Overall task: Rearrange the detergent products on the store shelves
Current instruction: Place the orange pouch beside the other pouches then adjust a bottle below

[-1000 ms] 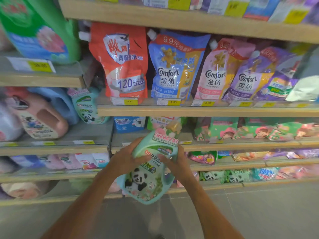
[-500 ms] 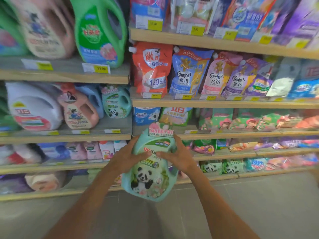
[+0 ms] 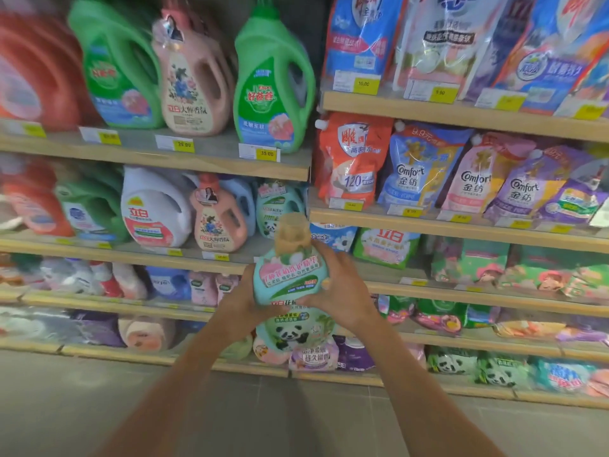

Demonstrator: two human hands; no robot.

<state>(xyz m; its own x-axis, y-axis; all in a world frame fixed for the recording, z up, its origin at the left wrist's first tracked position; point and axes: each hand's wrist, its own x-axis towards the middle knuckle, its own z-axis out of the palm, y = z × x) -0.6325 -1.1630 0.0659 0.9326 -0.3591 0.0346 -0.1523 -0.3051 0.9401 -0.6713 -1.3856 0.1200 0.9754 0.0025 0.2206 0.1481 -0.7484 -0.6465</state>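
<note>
Panda bottle (image 3: 291,311): upright, held before the shelves (image 3: 211,166).
Left hand (image 3: 245,303): grips its left side.
Right hand (image 3: 342,291): seemingly grips the right side.

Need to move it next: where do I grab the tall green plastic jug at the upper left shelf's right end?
Take the tall green plastic jug by its moulded handle loop, from the front-right: it stands upright, handle facing right.

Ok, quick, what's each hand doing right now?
Left hand: grips the teal panda detergent bottle on its left side.
Right hand: grips the same bottle on its right side.
</note>
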